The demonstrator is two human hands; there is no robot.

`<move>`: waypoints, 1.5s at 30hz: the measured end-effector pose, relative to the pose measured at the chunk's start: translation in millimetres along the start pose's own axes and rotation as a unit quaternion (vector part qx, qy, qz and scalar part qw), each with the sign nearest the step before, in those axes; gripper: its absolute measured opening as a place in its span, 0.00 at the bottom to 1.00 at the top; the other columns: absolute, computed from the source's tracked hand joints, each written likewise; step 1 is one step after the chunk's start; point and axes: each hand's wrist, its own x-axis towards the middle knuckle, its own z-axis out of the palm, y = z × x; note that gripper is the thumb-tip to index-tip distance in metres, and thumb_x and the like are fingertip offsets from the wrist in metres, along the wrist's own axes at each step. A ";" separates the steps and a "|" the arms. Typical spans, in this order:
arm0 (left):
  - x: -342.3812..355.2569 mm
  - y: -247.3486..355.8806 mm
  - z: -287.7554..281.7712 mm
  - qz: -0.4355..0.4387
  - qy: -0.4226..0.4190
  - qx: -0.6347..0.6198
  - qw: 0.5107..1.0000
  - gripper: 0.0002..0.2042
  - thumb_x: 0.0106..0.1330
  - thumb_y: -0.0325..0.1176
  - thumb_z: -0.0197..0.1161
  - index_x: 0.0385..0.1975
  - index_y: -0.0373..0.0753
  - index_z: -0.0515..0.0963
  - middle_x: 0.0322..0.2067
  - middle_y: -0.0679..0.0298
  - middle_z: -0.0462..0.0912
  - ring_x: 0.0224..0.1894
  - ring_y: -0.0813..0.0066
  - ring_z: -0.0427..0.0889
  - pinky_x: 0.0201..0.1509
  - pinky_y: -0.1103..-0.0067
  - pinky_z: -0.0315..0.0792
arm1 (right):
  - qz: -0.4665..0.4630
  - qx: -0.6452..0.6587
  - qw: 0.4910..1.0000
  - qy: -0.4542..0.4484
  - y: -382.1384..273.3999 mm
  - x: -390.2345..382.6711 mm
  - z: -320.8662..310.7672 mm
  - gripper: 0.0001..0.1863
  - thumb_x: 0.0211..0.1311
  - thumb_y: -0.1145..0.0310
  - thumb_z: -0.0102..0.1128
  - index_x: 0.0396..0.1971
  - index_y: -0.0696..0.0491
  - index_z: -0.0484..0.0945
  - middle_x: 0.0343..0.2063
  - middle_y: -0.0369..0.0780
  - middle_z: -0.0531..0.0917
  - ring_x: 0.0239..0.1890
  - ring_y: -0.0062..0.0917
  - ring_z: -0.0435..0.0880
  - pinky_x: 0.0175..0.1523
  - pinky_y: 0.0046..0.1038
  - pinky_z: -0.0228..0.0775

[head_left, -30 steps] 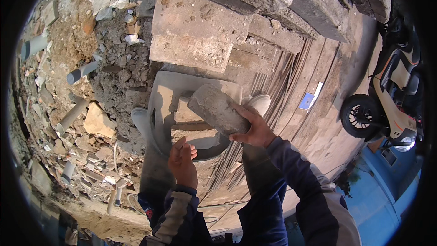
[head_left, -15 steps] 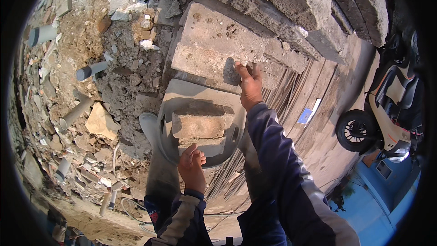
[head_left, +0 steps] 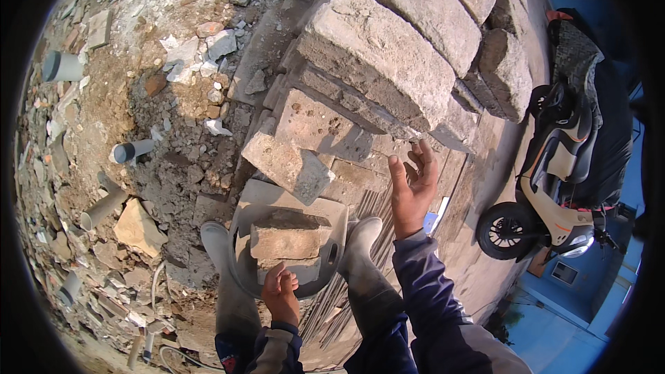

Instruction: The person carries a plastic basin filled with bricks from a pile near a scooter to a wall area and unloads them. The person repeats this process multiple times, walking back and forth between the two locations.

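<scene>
Block stack [head_left: 388, 62] fills the upper centre and upper right of the frame: rough grey-tan masonry blocks laid in rows, several courses showing. That's your supply, and plenty is left in it.

Scooter [head_left: 561, 187] is parked at the right edge, on the paved strip, well apart from your hands. Rubble ground [head_left: 138, 118] takes the whole left half: broken brick, stone chips, grey pipe offcuts [head_left: 131, 151] lying loose.

1 block [head_left: 287, 163] sits tilted at the foot of the stack, centre frame, corner hanging just above the pan. It's free of both hands, and I can't tell whether it's resting firmly or loose.

Metal pan [head_left: 242, 263] is at lower centre, between your 2 rubber boots [head_left: 225, 284]. It holds 1 block in the pan [head_left: 289, 239], lying flat, with a slab edge showing under it. So my read on progress: 1 block loaded, the tilted one close by, the rest of the stack untouched.

Your right hand [head_left: 413, 190] is raised at centre right, palm open, fingers [head_left: 424, 159] spread apart, holding nothing, near the lower edge of the stack but not touching it.

Your left hand [head_left: 280, 294] is at the pan's near rim, fingers curled together; it looks closed on the rim, though the grip itself is hidden.
</scene>
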 end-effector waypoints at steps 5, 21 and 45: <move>-1.3 2.2 3.6 0.011 -0.021 -0.020 1.000 0.13 0.70 0.32 0.60 0.51 0.37 0.75 0.39 0.66 0.76 0.39 0.76 0.78 0.41 0.78 0.74 | -0.443 -0.317 0.834 -0.082 -103.8 61.5 -14.0 0.55 0.41 0.59 0.81 0.70 0.52 0.58 0.65 0.51 0.63 0.68 0.46 0.62 0.70 0.45 0.57; 6.3 34.6 -21.3 0.012 0.087 -0.093 0.992 0.12 0.72 0.34 0.57 0.50 0.38 0.78 0.33 0.66 0.80 0.33 0.81 0.77 0.38 0.81 0.73 | -0.440 -0.405 0.770 -0.222 -161.4 105.0 7.9 0.40 0.51 0.63 0.72 0.63 0.59 0.67 0.45 0.52 0.83 0.45 0.37 0.86 0.54 0.30 0.76; 10.4 11.6 -20.2 0.027 0.154 -0.064 0.986 0.11 0.72 0.33 0.57 0.48 0.36 0.78 0.32 0.67 0.79 0.33 0.83 0.76 0.38 0.84 0.70 | 0.021 -0.091 0.909 -0.407 120.8 -139.1 8.2 0.35 0.54 0.61 0.71 0.62 0.56 0.70 0.54 0.50 0.79 0.59 0.41 0.76 0.59 0.35 0.72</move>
